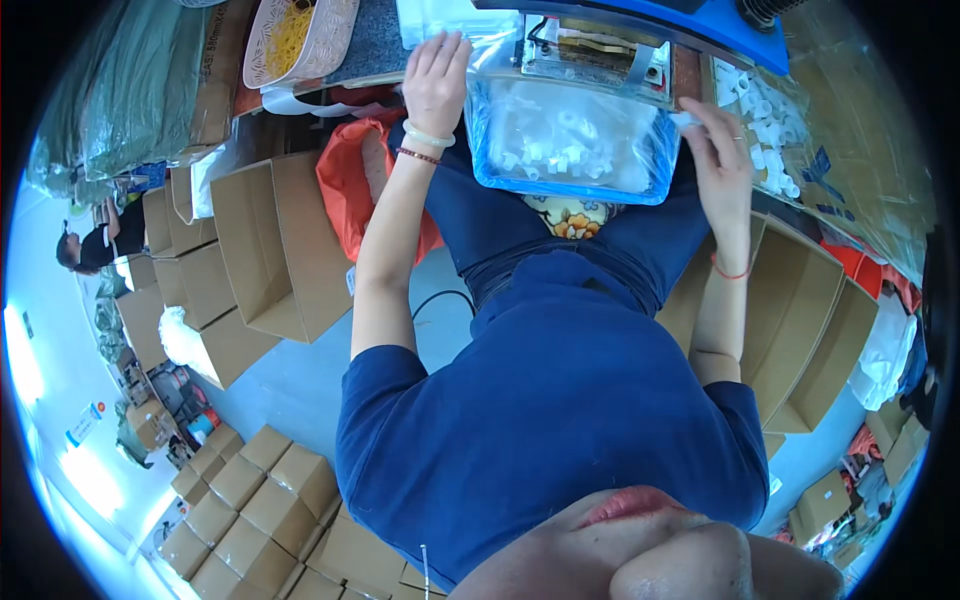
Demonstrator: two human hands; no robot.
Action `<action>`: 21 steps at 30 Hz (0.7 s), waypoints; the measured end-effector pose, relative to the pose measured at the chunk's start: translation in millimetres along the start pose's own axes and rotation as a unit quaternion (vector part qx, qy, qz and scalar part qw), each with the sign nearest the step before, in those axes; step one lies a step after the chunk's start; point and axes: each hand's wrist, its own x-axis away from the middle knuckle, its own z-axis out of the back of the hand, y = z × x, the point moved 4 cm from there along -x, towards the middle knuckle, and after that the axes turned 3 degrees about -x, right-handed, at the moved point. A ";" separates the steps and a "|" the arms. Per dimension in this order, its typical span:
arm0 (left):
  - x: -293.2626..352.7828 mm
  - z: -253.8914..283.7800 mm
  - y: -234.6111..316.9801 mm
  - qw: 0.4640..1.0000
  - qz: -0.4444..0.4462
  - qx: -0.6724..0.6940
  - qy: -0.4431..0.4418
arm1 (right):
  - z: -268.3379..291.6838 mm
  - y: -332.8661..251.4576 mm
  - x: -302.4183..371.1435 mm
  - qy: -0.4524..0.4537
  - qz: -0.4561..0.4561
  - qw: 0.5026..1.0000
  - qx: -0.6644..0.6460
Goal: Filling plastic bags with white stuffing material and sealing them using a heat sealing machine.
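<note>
White piece (pixel 684 119) partly hidden in right hand (pixel 722 148).

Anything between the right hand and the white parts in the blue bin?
Only the blue bin's right rim appears between the right hand and the white parts; its height against the hand is unclear.

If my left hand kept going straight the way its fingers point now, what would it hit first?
Probably the pale translucent plastic just past the left hand's fingertips; whether they already touch is unclear from this overhead view.
</note>
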 end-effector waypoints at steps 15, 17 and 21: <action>20.6 -15.1 -29.1 0.947 0.109 -0.015 -0.301 | -68.3 -1.8 9.5 -0.039 -0.092 0.988 -0.118; 45.6 -36.2 -16.2 0.984 0.112 0.098 -0.094 | -67.2 -0.1 10.4 -0.036 -0.069 0.991 -0.107; 37.5 -15.2 -17.8 0.953 0.199 0.205 -0.102 | -67.2 17.2 17.0 -0.081 -0.146 0.977 -0.135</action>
